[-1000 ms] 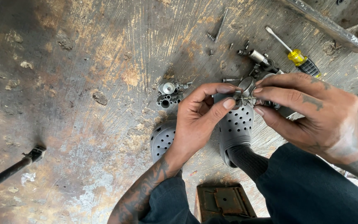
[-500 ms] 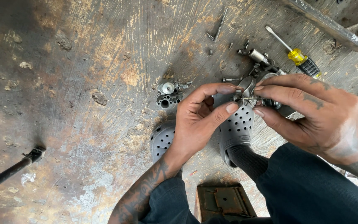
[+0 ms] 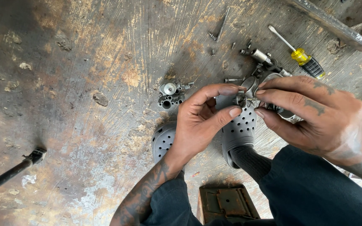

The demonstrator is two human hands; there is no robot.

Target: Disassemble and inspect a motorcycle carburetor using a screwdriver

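Head view: our left hand and right hand both pinch one small metal part at their fingertips, above our grey perforated clog and the stained floor.

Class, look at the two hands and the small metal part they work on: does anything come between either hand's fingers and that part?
Nothing visible does. The left hand and the right hand both pinch the small metal part directly with bare fingertips, above the grey perforated shoe.
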